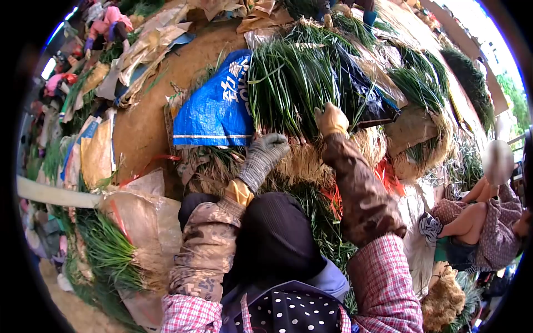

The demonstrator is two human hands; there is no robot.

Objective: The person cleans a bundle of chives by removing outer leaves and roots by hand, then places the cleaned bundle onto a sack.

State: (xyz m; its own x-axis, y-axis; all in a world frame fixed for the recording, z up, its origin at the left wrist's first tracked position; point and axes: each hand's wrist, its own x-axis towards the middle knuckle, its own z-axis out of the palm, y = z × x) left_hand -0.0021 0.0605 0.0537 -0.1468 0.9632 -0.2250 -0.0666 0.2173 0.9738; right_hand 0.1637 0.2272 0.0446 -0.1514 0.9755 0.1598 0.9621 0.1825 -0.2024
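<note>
A wide layer of green onions [288, 83] lies in front of me, leaves pointing away and pale roots [302, 164] toward me. My left hand [269, 150], in a grey glove, is at the stem ends on the left, its fingers curled together; whatever is between them is hidden. On the right side of the layer, my right hand [332, 119], in a tan glove, has its fingers closed against the green onion stalks. A blue printed sack [216, 108] lies left of the stalks, and dark plastic sheeting [372, 100] lies to their right.
More green onions [111, 250] lie at left beside a pale pole [61, 194]. Another bundle [419, 83] is at right, with red strips [388, 177] nearby. A person [483, 222] sits at right; another person in pink [111, 25] is far left.
</note>
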